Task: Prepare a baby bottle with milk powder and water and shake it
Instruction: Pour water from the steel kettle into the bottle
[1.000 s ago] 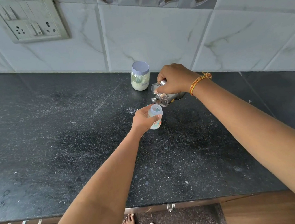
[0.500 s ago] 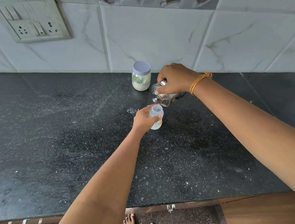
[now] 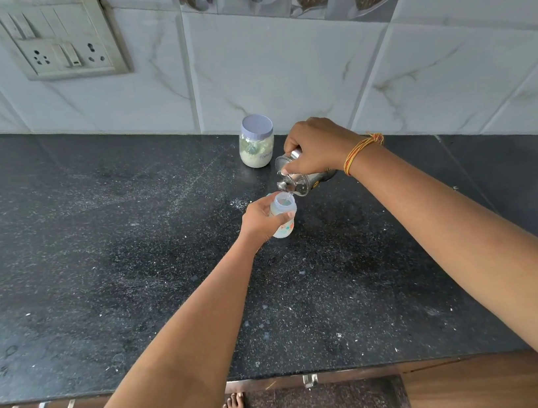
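I see my left hand [image 3: 258, 221] wrapped around the baby bottle [image 3: 283, 214] on the counter [image 3: 96, 262], while my right hand [image 3: 317, 148] grips the steel cup [image 3: 302, 180], tipped over its mouth.

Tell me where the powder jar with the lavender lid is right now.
In the head view, the powder jar stands upright at the back of the black counter, against the tiled wall, just left of the right hand tilting the steel cup.
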